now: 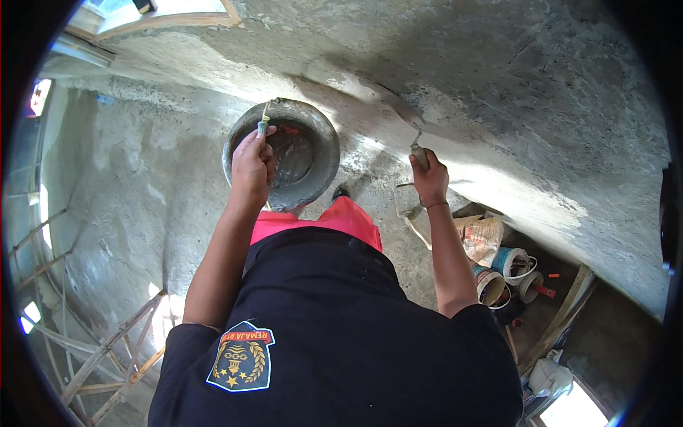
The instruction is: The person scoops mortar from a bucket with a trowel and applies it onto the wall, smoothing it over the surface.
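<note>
My left hand (252, 169) is closed round a small hand tool with a greenish handle (262, 127). Its thin pale shank points away over the rim of a round grey basin (324, 153), and its working end is hard to make out. Wet grey mortar (292, 158) lies inside the basin. In my right hand (431, 179) is a trowel (420, 154), gripped by its handle. The trowel's dark blade lies flat against, or very close to, the rough grey wall (498, 92); I cannot tell which.
Paint buckets (514, 263) and a torn sack (479, 237) stand at the wall's foot on the right. Wooden poles (131, 341) form a frame at lower left. A window (153, 16) is at upper left. One dark shoe (341, 192) shows beside the basin.
</note>
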{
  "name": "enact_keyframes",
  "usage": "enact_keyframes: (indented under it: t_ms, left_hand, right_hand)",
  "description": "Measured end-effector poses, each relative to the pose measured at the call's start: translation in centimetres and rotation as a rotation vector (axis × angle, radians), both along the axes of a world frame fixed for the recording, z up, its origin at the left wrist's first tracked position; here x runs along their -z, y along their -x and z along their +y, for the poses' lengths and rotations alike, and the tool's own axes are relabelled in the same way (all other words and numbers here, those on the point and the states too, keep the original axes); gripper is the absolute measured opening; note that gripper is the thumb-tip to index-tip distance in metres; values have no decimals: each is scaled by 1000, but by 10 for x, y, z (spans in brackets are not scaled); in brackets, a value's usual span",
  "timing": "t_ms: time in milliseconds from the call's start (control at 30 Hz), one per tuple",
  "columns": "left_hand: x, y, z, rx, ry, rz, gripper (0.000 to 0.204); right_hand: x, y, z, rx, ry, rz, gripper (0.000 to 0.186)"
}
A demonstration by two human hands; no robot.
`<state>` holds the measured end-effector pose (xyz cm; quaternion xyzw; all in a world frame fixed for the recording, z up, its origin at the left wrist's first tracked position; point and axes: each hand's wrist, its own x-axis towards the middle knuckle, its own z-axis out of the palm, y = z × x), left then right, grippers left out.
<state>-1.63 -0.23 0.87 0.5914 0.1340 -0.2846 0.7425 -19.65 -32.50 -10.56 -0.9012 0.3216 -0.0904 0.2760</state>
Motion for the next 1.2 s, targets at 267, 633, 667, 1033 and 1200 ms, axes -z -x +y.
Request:
enact_keyframes:
  t_ms: [267,633,667,1033,1200]
  left_hand:
    - [1,5,13,-22,-8,21,29]
    - [2,10,17,-16,-10,11,28]
    - [2,11,18,-25,-7,13,28]
    - [8,19,15,30,-13,29,30]
    - [8,17,23,11,-2,34,27]
  right_hand:
    - [-3,42,25,-21,-69,-24,34]
    - [25,44,25,55,-82,-175,32]
    - [23,46,23,45,-79,-173,32]
    - [26,7,4,9,-76,-111,34]
    - [45,43,20,15,-235,-161,32]
